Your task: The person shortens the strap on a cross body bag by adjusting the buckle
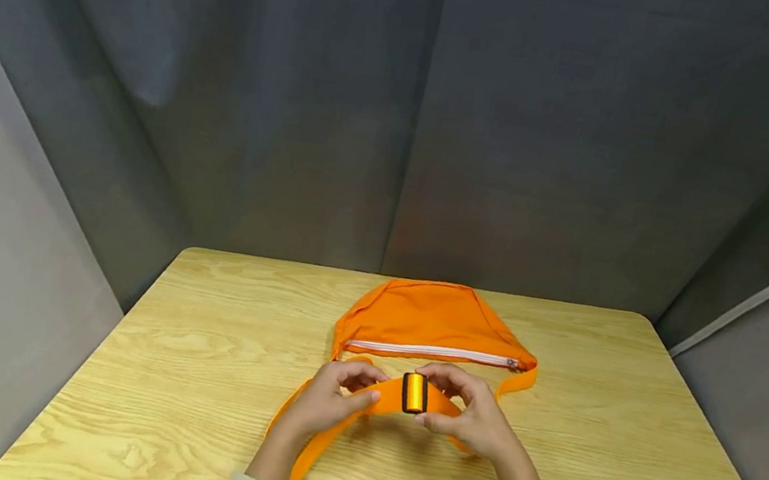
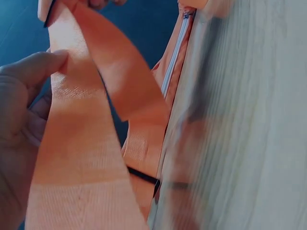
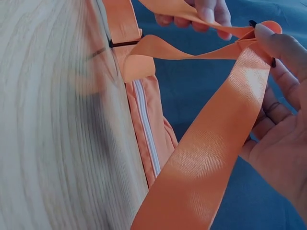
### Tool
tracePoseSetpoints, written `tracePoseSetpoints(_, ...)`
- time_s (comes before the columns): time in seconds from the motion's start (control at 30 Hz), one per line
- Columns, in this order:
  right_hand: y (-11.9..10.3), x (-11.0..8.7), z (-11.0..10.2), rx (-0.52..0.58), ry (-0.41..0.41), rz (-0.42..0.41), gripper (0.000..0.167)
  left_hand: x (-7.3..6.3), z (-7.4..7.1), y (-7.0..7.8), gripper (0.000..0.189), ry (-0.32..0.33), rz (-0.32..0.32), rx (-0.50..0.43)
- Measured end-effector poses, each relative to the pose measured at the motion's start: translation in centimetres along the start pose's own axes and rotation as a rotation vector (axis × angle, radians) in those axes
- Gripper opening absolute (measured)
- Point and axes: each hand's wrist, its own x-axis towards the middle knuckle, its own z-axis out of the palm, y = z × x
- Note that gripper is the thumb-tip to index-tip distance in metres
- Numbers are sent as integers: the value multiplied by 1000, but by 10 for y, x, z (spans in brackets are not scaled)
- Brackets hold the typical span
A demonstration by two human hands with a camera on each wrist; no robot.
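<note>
An orange waist bag (image 1: 435, 320) with a white zipper (image 1: 431, 352) lies flat on the table. Its orange strap (image 1: 385, 399) is raised in front of it, between both hands. The left hand (image 1: 334, 400) pinches the strap, its thumb on the near face in the left wrist view. At the black slide buckle (image 1: 414, 393), threaded with strap, the right hand (image 1: 471, 414) grips with thumb and fingers. A loose strap length runs from the buckle toward the bag in the right wrist view. Another black strap fitting (image 3: 125, 43) sits lower, close to the tabletop.
The light wood table (image 1: 621, 433) reaches back to a dark grey curtain (image 1: 401, 112). Paler grey panels (image 1: 2, 263) stand on both sides. A strap loop (image 1: 310, 457) hangs down past the left forearm toward the near edge.
</note>
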Motion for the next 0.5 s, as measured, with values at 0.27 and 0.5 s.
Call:
tracePoseSetpoints(0.27,-9,-3,0,-39,39,56,49,-8,-17,-6,18,34,-48,-34)
tracePoseSetpoints(0.5,-38,3,2,2,27,75,46,-11,-29,-8,17,41,-60,-29)
